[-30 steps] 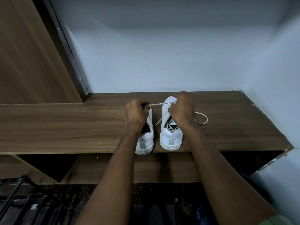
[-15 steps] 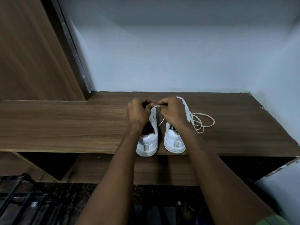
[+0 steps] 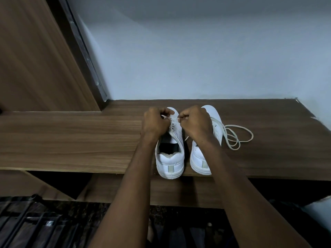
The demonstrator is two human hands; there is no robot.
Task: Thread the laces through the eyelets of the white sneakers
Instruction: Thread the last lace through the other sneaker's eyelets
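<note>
On the wooden counter (image 3: pixel 71 140), two white sneakers stood side by side with heels toward the near edge. Over the preceding second both hands had moved from the right sneaker (image 3: pixel 206 158) across to the left sneaker (image 3: pixel 170 158), and the lace end that had been stretched taut between the hands was now drawn in short above the forward eyelets of the left shoe. The left hand (image 3: pixel 155 122) had its fingers curled at the inner eyelet row; its grip appeared to pinch the lace end or the eyelet flap, but which one could not be told. The right hand (image 3: pixel 194 122) pinched the white lace (image 3: pixel 238 138) close to its tip, fingers pressed together. The remainder of that lace trailed over the right sneaker and lay in loose loops on the counter just beside it.

Several eyelets on the left sneaker showed as open holes. This indicated that threading of the left shoe was at an early stage, with insertion at a forward eyelet as the probable step in hand.
</note>
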